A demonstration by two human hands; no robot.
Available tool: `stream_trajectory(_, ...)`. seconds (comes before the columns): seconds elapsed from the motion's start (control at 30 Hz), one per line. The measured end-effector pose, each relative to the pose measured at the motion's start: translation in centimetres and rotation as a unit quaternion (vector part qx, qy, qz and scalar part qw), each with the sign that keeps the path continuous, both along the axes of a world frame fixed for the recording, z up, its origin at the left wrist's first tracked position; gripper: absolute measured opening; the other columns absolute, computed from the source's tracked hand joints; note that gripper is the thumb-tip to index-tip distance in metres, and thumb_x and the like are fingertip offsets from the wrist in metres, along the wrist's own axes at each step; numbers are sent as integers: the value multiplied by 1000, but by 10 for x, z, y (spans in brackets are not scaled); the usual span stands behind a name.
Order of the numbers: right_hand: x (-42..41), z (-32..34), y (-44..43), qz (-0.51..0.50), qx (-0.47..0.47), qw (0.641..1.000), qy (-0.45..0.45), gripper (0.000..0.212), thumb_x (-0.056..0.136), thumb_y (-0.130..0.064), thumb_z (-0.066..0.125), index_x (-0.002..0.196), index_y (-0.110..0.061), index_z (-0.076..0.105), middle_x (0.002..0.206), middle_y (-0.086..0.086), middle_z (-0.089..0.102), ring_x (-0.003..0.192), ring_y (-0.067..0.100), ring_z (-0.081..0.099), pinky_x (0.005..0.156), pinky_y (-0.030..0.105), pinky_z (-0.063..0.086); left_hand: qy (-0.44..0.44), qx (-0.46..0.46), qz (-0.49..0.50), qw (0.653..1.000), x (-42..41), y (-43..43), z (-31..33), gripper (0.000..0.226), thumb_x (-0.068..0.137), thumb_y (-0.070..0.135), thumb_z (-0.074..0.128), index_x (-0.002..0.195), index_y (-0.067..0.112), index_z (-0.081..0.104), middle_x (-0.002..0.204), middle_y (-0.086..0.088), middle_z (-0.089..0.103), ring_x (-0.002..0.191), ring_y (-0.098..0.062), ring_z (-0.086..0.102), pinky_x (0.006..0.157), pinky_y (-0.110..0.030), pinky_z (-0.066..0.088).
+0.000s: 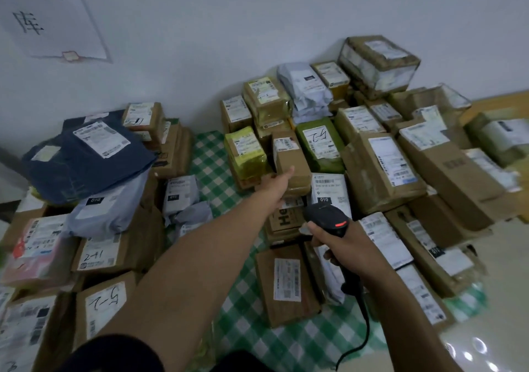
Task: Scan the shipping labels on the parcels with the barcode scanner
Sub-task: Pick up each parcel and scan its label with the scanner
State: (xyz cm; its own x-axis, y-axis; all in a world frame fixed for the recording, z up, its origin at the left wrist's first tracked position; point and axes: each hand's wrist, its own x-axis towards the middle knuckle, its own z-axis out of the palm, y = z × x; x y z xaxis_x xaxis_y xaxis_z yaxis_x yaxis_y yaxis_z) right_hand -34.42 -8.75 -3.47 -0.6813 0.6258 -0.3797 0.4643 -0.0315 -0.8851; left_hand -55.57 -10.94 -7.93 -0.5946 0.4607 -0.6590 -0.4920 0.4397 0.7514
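My right hand [340,242] grips the handle of a black barcode scanner [326,218] whose red light glows; its head points toward a white-labelled parcel marked 010 [333,191]. My left hand [276,184] is stretched forward, its fingers hidden against the near side of a small brown cardboard parcel [290,159] in the middle pile. Whether it grasps that box cannot be told. The scanner's black cable [365,323] hangs down toward me.
Many labelled boxes and mailer bags cover a green checked cloth [211,154] on the floor. A pile with a dark blue bag [86,159] lies left, a larger stack of cartons [380,171] right. A white wall with a paper sign [48,13] stands behind.
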Motion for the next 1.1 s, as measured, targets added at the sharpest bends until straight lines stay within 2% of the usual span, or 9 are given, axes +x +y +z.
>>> stream_trajectory(0.17,2,-1,4,-10,-13,1000,18,10,95,-32,74,103,-26,75,83,-6,78,78,8,73,58,16,52,-34,67,46,996,3,2,-10,53,96,36,72,143,25,49,137,-6,60,120,-25,60,101,-40,55)
stream_trajectory(0.3,4,-1,4,-27,-12,998,47,9,96,-28,73,105,-26,73,78,-16,77,62,-2,67,54,15,50,-25,135,77,988,18,-28,-9,57,93,29,73,143,42,49,141,1,58,120,-23,61,91,-40,56)
stream_trajectory(0.4,0,1,-1,-77,-4,994,79,18,92,-36,77,106,-41,66,83,-16,76,73,4,72,70,31,61,16,173,68,982,42,-61,-1,64,93,23,74,145,49,48,138,5,64,117,-21,67,101,-47,55)
stream_trajectory(0.5,-8,-1,-9,-115,-1,986,117,40,86,-45,80,119,-47,58,114,-23,70,106,3,68,93,40,58,35,204,57,977,70,-94,8,63,90,21,77,135,59,53,132,1,69,114,-22,71,101,-48,56)
stream_trajectory(0.67,-13,3,-29,-135,-9,976,171,41,83,-44,82,117,-51,60,115,-28,67,104,-8,63,89,25,53,91,180,27,979,105,-133,14,81,83,20,86,144,55,47,136,16,59,113,-9,68,90,-35,61)
stream_trajectory(0.77,-11,2,-35,-129,-25,974,183,50,82,-35,86,126,-43,62,119,-21,71,108,-3,66,89,28,56,118,180,-5,977,110,-145,14,80,89,2,74,138,55,41,116,29,69,105,-5,71,85,-30,61)
stream_trajectory(0.87,-6,0,-40,-114,20,978,171,48,81,-24,88,120,-42,65,116,-20,73,107,-2,67,90,28,55,147,155,-33,976,108,-152,18,75,82,14,69,135,61,41,113,29,72,106,-4,71,90,-34,60)
stream_trajectory(1.0,1,0,-43,-45,65,986,144,50,83,-25,87,124,-42,63,116,-22,72,107,-5,66,90,28,54,178,140,6,974,99,-156,33,42,97,35,71,129,52,51,116,21,69,92,14,67,73,-10,53)
stream_trajectory(1.1,6,1,-44,-17,70,988,133,52,84,-29,86,131,-35,64,115,-18,74,107,0,69,90,31,55,211,124,-13,970,84,-163,35,47,100,31,67,141,43,49,125,15,66,94,14,66,72,-9,52)
